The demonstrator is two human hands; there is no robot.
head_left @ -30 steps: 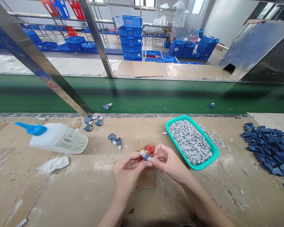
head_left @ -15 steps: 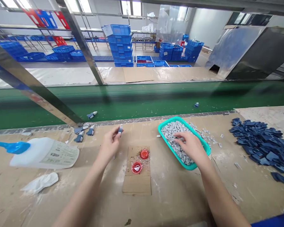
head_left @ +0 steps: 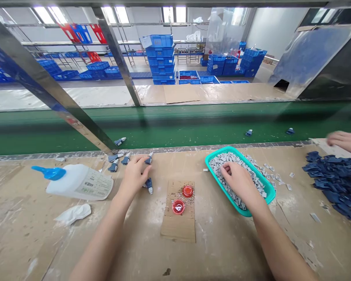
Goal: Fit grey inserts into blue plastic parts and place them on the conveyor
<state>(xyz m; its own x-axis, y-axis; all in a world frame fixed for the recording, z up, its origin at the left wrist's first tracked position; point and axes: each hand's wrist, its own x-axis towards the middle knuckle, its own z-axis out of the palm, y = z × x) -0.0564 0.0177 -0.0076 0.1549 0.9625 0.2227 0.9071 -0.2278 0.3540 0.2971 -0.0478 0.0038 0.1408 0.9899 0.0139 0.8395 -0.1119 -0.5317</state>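
Observation:
My left hand [head_left: 136, 171] is over the table with thumb and forefinger apart. A small blue-grey part with a pale tip [head_left: 148, 158] lies against its fingertips. Another such part [head_left: 148, 185] shows below the thumb, partly covered by the hand. Inside the turquoise basket [head_left: 270, 194], my right hand [head_left: 240, 179] is closed, thumb and fingertips drawn together over small grey plastic pieces [head_left: 222, 160]. Whatever is pinched there is too small to make out. Between the hands, two red cap-like dishes [head_left: 178, 207] sit on a strip of cardboard [head_left: 179, 231].
A white bottle with a blue nozzle [head_left: 78, 181] lies left, near crumpled tissue [head_left: 74, 214]. Several assembled parts [head_left: 113, 166] lie by the metal post [head_left: 90, 130]. The green belt [head_left: 187, 121] runs behind. Another person's hand [head_left: 345, 141] is over dark blue pieces [head_left: 336, 183].
My view has turned slightly left. The left hand has shifted left and its fingers have loosened from the part. My right fingers have closed in the basket. Another person's hand has appeared at right.

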